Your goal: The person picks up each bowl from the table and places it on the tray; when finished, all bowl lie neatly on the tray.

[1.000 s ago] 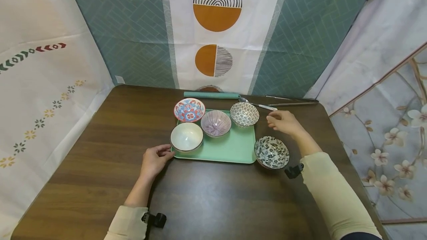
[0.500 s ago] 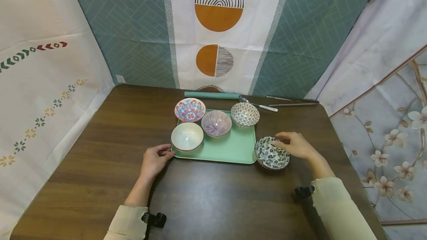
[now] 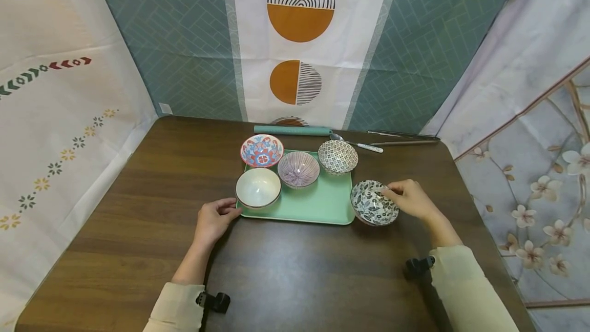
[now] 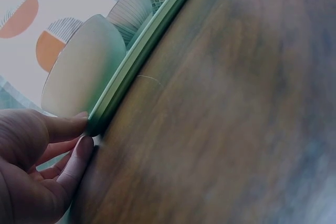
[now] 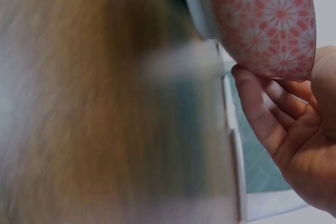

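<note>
My right hand [image 3: 412, 200] pinches the rim of a bowl [image 3: 372, 206], thumb on the inside wall. Dark leaves and flowers pattern its inside; in the right wrist view its red-and-white outer wall [image 5: 270, 17] and foot show, raised off the table. It is at the right edge of a mint-green tray [image 3: 322, 204]. The tray's near left corner is pinched by my left hand [image 3: 214, 222]. A plain white bowl [image 3: 258, 188] stands beside that hand, on the tray. A purple-striped bowl [image 3: 298, 169], a red-and-blue bowl [image 3: 262, 151] and a lattice-patterned bowl [image 3: 338, 157] are behind it.
A teal roll [image 3: 292, 130] lies along the back of the brown table [image 3: 138, 219]. To its right are a spoon [image 3: 369, 147] with a pale handle and thin dark utensils [image 3: 405, 142]. Patterned cloths [image 3: 299, 55] hang behind and at both sides.
My right hand has come back from near the spoon toward me, taken the leaf-patterned bowl by its rim, and lifted it slightly. The left hand stays at the tray corner.
</note>
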Motion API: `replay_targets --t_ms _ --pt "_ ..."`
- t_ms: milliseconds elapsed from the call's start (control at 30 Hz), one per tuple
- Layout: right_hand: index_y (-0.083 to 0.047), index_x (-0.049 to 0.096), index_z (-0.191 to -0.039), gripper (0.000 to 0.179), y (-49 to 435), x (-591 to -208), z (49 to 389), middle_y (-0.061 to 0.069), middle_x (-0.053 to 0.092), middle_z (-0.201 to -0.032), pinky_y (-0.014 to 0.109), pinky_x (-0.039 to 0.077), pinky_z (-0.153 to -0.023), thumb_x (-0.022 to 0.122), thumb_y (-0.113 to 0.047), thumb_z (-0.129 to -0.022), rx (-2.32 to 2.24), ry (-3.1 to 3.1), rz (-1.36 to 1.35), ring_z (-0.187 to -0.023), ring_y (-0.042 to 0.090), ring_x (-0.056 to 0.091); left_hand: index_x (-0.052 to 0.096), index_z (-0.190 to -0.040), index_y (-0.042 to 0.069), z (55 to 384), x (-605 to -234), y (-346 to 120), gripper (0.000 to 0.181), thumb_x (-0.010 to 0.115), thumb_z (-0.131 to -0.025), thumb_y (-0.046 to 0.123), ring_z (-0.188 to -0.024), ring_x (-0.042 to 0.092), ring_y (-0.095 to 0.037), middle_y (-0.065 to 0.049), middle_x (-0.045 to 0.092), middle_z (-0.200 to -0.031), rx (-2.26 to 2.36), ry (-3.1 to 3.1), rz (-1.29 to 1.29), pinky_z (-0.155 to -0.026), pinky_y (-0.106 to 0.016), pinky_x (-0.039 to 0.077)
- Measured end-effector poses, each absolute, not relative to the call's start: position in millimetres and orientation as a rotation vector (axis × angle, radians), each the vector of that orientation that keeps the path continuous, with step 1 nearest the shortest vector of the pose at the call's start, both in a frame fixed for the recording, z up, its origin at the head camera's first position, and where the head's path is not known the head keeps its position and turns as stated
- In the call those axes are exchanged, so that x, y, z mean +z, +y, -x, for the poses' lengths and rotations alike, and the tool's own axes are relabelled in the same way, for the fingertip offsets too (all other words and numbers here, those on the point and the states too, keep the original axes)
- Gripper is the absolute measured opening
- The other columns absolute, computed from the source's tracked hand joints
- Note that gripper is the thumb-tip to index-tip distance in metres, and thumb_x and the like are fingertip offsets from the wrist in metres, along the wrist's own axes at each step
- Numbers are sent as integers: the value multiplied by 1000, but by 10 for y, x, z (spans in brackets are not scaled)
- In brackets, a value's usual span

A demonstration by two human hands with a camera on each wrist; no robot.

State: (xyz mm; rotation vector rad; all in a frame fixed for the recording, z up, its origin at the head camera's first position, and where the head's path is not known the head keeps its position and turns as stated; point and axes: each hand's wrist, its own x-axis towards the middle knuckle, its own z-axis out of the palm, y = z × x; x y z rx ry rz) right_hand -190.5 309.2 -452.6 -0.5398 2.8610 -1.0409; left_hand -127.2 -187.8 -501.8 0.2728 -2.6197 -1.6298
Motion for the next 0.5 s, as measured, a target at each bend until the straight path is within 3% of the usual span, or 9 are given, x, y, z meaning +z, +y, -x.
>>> replay_targets --t_ms 200,500 --pt "-10 52 -60 45 2869 -4429 1943 -8 29 -54 27 26 -50 63 -23 -102 -1111 2873 529 -48 6 25 73 -115 -5 1274 -5027 -1894 31 79 -88 10 -93 72 -27 -19 74 -103 -1619 -2622 -267 -65 -14 50" --pt "-14 44 -58 47 2435 -4550 1975 -8 28 -52 26 25 -51 64 -16 -101 -1153 2818 447 -48 8 24 73 -117 -5 1254 -5022 -1894 33 79 -89 12 -95 72 -28 -19 74 -105 -1626 -2641 -276 -66 -14 50"
